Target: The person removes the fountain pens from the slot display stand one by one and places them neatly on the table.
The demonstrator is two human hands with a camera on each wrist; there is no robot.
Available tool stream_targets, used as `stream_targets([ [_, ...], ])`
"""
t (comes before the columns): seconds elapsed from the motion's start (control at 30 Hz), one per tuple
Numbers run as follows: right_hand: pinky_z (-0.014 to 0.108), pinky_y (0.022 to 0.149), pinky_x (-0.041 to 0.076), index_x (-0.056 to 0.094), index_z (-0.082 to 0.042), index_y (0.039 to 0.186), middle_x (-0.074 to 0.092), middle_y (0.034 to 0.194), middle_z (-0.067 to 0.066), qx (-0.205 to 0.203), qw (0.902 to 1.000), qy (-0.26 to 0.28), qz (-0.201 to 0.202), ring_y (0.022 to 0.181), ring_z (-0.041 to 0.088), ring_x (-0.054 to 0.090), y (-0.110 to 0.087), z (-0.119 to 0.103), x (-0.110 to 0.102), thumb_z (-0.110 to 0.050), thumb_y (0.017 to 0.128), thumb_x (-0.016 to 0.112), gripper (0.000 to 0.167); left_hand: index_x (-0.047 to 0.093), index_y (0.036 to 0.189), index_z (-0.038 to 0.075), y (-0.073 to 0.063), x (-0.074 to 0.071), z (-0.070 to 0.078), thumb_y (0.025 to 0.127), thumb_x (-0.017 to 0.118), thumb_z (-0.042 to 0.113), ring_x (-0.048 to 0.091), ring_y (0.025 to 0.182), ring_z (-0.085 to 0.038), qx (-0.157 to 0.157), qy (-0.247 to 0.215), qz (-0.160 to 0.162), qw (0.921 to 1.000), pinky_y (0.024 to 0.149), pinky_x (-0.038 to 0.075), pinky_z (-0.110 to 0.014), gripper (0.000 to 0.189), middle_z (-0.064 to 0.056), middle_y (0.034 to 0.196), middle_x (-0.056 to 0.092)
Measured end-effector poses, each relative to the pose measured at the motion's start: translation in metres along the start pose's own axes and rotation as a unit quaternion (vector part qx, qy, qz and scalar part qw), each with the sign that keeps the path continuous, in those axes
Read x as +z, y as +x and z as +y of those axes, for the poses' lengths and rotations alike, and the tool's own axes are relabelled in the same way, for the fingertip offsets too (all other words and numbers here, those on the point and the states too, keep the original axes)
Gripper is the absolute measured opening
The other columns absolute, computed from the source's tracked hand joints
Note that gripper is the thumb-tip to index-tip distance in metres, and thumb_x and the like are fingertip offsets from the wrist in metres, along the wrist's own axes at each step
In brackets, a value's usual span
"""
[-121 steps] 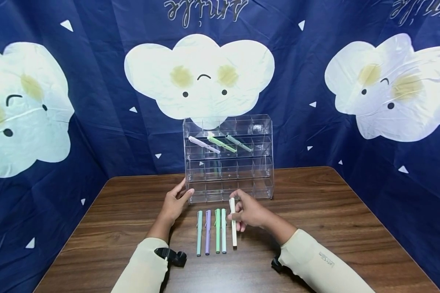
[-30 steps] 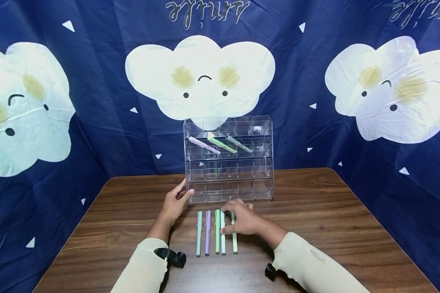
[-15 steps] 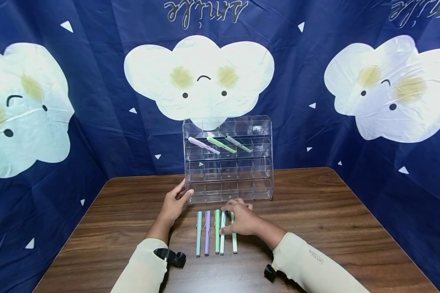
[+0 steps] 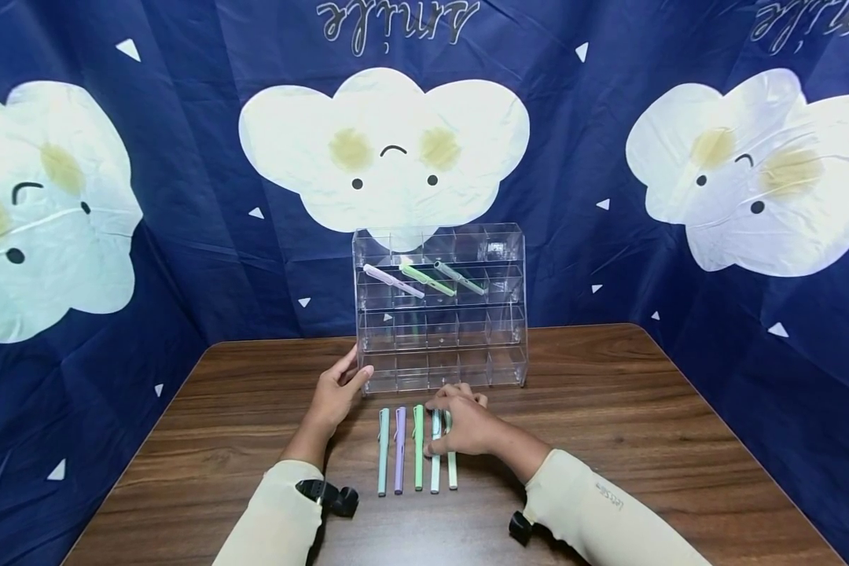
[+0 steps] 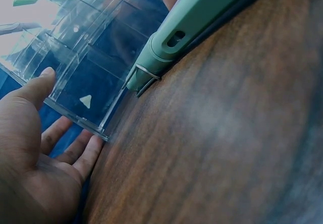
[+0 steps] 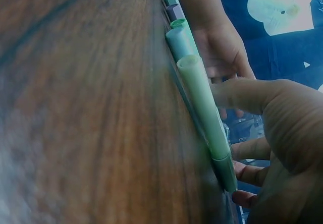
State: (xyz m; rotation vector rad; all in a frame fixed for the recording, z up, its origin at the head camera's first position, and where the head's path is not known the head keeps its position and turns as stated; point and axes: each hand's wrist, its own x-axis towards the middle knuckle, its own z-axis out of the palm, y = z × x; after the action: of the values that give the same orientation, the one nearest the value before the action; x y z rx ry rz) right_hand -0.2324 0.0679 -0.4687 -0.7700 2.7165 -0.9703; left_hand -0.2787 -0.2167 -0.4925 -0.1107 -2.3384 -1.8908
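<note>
My left hand holds the lower left corner of a clear acrylic rack, thumb in front and fingers at its side. My right hand is over the right end of a row of pens, thumb and forefinger at a pale blue pen, which they pinch. Beside it a pale green pen lies partly hidden under the hand. Left of these lie a green pen, a purple pen and a teal pen. In the left wrist view, the teal pen's capped end looms large.
Lying aslant on an upper tier of the rack are a lilac pen, a light green pen and a grey-green pen. The wooden table meets a blue cloth backdrop behind and at both sides.
Four seconds ago the right hand held the palest pen at the row's right end; it then moved left to the pale blue pen. That pen has just shifted slightly right. The left hand stays put.
</note>
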Motion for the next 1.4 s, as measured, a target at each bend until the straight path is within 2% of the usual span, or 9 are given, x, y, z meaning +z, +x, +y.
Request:
stream_targets([
  [0.1, 0.062, 0.11, 0.024, 0.067, -0.007, 0.149, 0.055, 0.157, 0.017, 0.0, 0.9998, 0.019, -0.005, 0.144, 0.039, 0.04, 0.0, 0.001, 0.0, -0.035, 0.078, 0.099, 0.082, 0.044, 0.168, 0.021, 0.0, 0.0, 0.0, 0.108, 0.072, 0.024, 0.057, 0.148, -0.043, -0.001, -0.002, 0.001, 1.0, 0.103, 0.06, -0.035, 0.066, -0.021, 0.168, 0.049],
  [0.2, 0.075, 0.121, 0.014, 0.062, -0.008, 0.153, 0.045, 0.168, 0.022, 0.005, 0.9986, 0.051, -0.014, 0.161, 0.053, 0.025, -0.001, 0.002, -0.001, -0.037, 0.083, 0.096, 0.083, 0.044, 0.169, 0.02, 0.0, 0.0, 0.001, 0.108, 0.072, 0.023, 0.057, 0.148, -0.043, 0.001, -0.007, -0.001, 1.0, 0.102, 0.06, -0.035, 0.067, -0.022, 0.167, 0.05],
  [0.27, 0.082, 0.123, 0.008, 0.062, -0.009, 0.154, 0.04, 0.172, 0.024, 0.006, 0.9977, 0.065, -0.017, 0.164, 0.058, 0.016, -0.002, 0.003, -0.003, -0.037, 0.085, 0.095, 0.082, 0.044, 0.169, 0.02, -0.001, 0.0, 0.001, 0.108, 0.072, 0.023, 0.058, 0.147, -0.042, 0.0, -0.008, -0.001, 1.0, 0.102, 0.06, -0.034, 0.067, -0.023, 0.166, 0.051],
  [0.5, 0.085, 0.123, 0.014, 0.062, -0.01, 0.153, 0.05, 0.166, 0.018, -0.007, 0.9984, 0.049, -0.028, 0.156, 0.044, 0.038, -0.002, 0.011, -0.011, -0.038, 0.082, 0.096, 0.083, 0.045, 0.168, 0.021, -0.001, -0.002, 0.001, 0.108, 0.073, 0.023, 0.057, 0.149, -0.04, -0.003, -0.013, -0.005, 0.9999, 0.101, 0.056, -0.025, 0.067, -0.018, 0.17, 0.048],
  [0.73, 0.075, 0.125, 0.033, 0.048, -0.008, 0.164, 0.038, 0.173, 0.022, -0.011, 0.9951, 0.031, -0.094, 0.162, 0.048, 0.031, -0.008, 0.02, -0.033, -0.033, 0.083, 0.097, 0.098, 0.045, 0.168, 0.021, 0.0, -0.001, -0.001, 0.107, 0.073, 0.023, 0.057, 0.149, -0.041, -0.002, -0.013, -0.001, 0.9999, 0.101, 0.056, -0.025, 0.067, -0.018, 0.169, 0.049],
  [1.03, 0.077, 0.128, 0.022, 0.046, -0.004, 0.165, 0.039, 0.172, 0.02, 0.001, 0.9946, -0.036, -0.098, 0.163, 0.046, 0.03, -0.012, 0.019, -0.036, -0.038, 0.079, 0.1, 0.107, 0.045, 0.168, 0.024, 0.002, -0.001, -0.001, 0.108, 0.073, 0.024, 0.057, 0.15, -0.039, 0.001, -0.007, -0.003, 1.0, 0.104, 0.057, -0.029, 0.067, -0.016, 0.17, 0.049],
  [1.17, 0.075, 0.128, 0.025, 0.046, -0.002, 0.165, 0.04, 0.172, 0.02, -0.002, 0.9945, -0.051, -0.092, 0.161, 0.045, 0.033, -0.013, 0.015, -0.032, -0.037, 0.077, 0.101, 0.11, 0.045, 0.168, 0.023, 0.002, -0.001, -0.001, 0.107, 0.074, 0.026, 0.056, 0.15, -0.04, 0.001, -0.003, -0.001, 1.0, 0.106, 0.057, -0.033, 0.067, -0.017, 0.169, 0.05],
  [1.3, 0.076, 0.127, 0.025, 0.046, -0.001, 0.164, 0.041, 0.171, 0.02, -0.005, 0.9944, -0.054, -0.091, 0.16, 0.044, 0.035, -0.015, 0.013, -0.031, -0.036, 0.077, 0.101, 0.11, 0.045, 0.168, 0.021, 0.0, -0.002, 0.0, 0.107, 0.074, 0.025, 0.056, 0.15, -0.041, 0.003, -0.005, -0.002, 1.0, 0.103, 0.056, -0.027, 0.067, -0.02, 0.168, 0.05],
  [1.4, 0.075, 0.126, 0.027, 0.046, -0.002, 0.164, 0.043, 0.167, 0.019, -0.007, 0.994, -0.059, -0.093, 0.157, 0.043, 0.039, -0.015, 0.013, -0.03, -0.037, 0.077, 0.1, 0.108, 0.045, 0.168, 0.021, 0.0, -0.002, 0.001, 0.108, 0.073, 0.025, 0.056, 0.15, -0.042, 0.001, -0.004, -0.005, 1.0, 0.106, 0.056, -0.031, 0.067, -0.02, 0.169, 0.049],
])
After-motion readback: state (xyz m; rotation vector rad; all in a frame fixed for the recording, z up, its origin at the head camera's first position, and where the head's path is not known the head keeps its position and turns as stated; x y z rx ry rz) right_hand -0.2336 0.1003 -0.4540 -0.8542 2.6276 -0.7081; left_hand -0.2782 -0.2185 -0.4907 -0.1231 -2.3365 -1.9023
